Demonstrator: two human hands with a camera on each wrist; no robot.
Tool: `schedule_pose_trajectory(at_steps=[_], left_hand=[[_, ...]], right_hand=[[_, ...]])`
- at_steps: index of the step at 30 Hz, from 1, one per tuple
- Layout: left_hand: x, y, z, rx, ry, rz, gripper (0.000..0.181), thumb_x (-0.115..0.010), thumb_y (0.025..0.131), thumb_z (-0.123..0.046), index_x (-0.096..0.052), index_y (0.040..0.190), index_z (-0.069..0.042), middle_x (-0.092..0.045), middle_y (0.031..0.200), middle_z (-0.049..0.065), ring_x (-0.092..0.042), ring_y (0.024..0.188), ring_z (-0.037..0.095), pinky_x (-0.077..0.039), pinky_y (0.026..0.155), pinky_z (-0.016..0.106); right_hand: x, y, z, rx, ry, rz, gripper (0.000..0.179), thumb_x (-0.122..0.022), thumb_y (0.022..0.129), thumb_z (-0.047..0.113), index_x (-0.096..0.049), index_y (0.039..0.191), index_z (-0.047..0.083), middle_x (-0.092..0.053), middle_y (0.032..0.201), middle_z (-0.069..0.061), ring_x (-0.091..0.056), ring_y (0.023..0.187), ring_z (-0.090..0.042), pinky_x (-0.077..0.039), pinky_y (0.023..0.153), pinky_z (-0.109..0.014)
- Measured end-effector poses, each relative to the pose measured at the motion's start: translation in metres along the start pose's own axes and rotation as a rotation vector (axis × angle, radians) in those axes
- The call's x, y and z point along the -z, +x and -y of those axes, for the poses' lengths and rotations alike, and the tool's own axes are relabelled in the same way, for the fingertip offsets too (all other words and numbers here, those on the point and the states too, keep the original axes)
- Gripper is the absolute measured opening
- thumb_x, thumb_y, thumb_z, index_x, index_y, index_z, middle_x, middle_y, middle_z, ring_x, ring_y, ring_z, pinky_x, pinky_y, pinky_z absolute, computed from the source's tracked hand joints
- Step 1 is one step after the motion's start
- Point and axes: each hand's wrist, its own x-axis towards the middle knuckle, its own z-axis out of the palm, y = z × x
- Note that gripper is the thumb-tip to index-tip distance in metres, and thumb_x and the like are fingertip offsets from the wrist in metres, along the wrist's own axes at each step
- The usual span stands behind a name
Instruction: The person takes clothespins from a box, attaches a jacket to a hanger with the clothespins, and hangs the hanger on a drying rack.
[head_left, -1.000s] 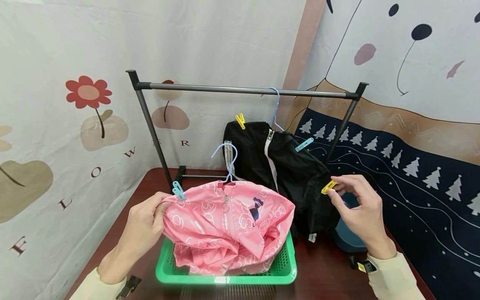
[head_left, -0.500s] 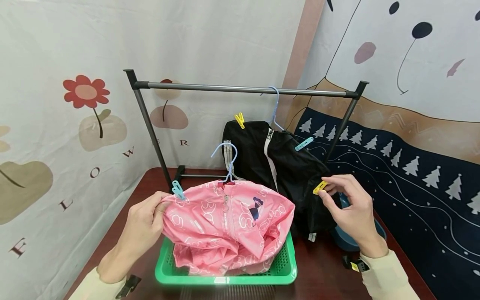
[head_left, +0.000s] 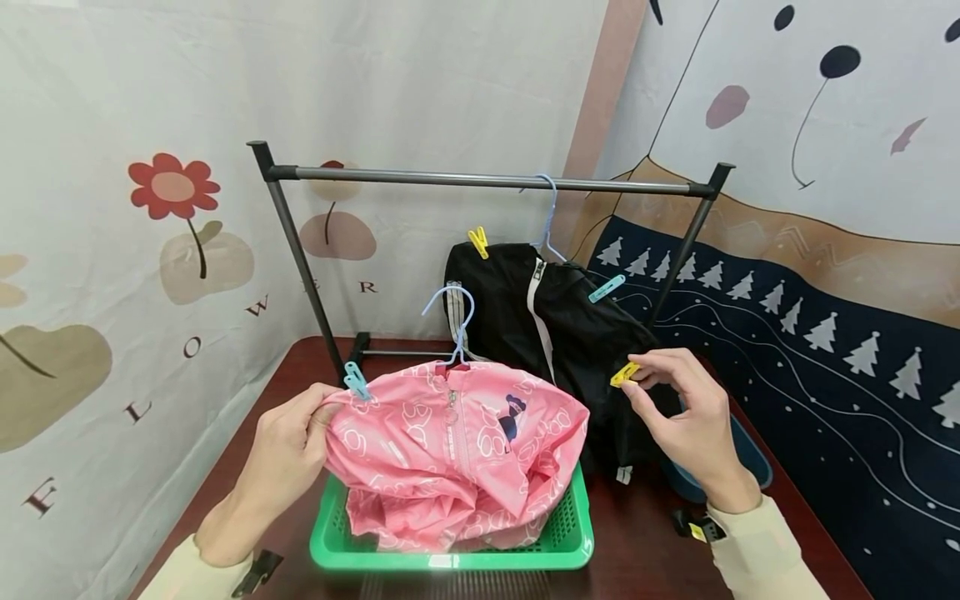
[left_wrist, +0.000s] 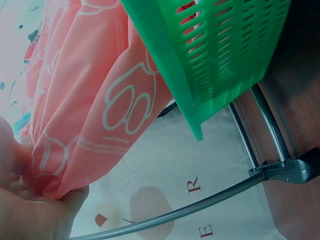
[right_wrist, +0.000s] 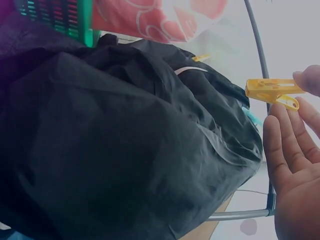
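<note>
A pink jacket (head_left: pixel 420 458) with a front zipper lies bunched over a green basket (head_left: pixel 450 560), a light blue hanger (head_left: pixel 459 325) rising from its collar. My left hand (head_left: pixel 281 458) grips the jacket's shoulder at the left, just below a light blue clothespin (head_left: pixel 356 381) clipped there. To the right of the jacket, my right hand (head_left: pixel 690 421) pinches a yellow clothespin (head_left: pixel 624 374) between thumb and fingers. In the right wrist view that yellow clothespin (right_wrist: pixel 272 90) points away from the fingertips, and the other fingers are extended.
Behind, a black jacket (head_left: pixel 577 333) hangs by a hanger from the metal rack (head_left: pixel 450 177), with a yellow clothespin (head_left: pixel 479 242) and a blue one (head_left: pixel 607 288) on its shoulders. A blue container (head_left: pixel 750 458) stands at the right, partly behind my right hand.
My right hand has moved left with the yellow clothespin, nearer the pink jacket's right shoulder. My left hand and the pink jacket have stayed in place.
</note>
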Motion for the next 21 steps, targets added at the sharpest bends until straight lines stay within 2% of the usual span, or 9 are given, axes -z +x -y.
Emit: schedule_pose_trajectory(at_steps=[21], left_hand=[[-0.001, -0.001, 0.001, 0.013, 0.0, 0.009, 0.028, -0.083, 0.095, 0.017, -0.08, 0.11, -0.006, -0.078, 0.091, 0.002, -0.05, 0.07, 0.001, -0.042, 0.06, 0.014]], right_hand=[[-0.014, -0.001, 0.004, -0.015, 0.051, 0.011, 0.058, -0.09, 0.082, -0.025, -0.08, 0.134, -0.002, -0.077, 0.124, -0.017, -0.077, 0.104, -0.007, -0.063, 0.101, -0.013]])
